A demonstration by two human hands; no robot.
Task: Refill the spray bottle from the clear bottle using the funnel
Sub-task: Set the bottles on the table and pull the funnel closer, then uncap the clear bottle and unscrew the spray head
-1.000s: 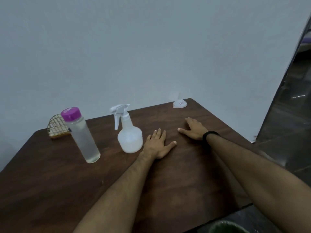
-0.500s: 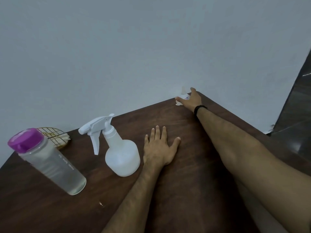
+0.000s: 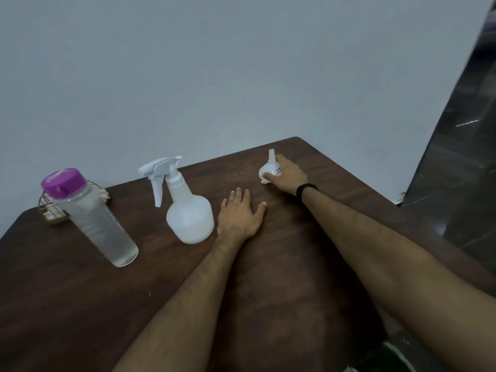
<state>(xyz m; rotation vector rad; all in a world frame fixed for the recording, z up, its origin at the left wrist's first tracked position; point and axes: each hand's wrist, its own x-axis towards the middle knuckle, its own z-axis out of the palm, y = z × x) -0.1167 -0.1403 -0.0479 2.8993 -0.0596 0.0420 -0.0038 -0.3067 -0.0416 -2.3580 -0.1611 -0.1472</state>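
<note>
A white spray bottle (image 3: 189,210) with its trigger head screwed on stands on the dark wooden table (image 3: 295,277). Left of it stands the clear bottle (image 3: 99,226) with a purple cap, holding clear liquid. My left hand (image 3: 240,214) lies flat on the table just right of the spray bottle, fingers apart, holding nothing. My right hand (image 3: 285,174), with a black wristband, grips the small white funnel (image 3: 268,167) near the far right corner; the funnel sits mouth down with its spout pointing up.
A small gold wire basket (image 3: 51,209) sits at the far left edge behind the clear bottle. A pale wall runs along the table's back edge. The table's right edge drops off to a dark floor (image 3: 461,170).
My right hand reached from the table's middle to the far corner, took hold of the funnel and drew it back toward me. My left hand stayed flat. The camera view shifted.
</note>
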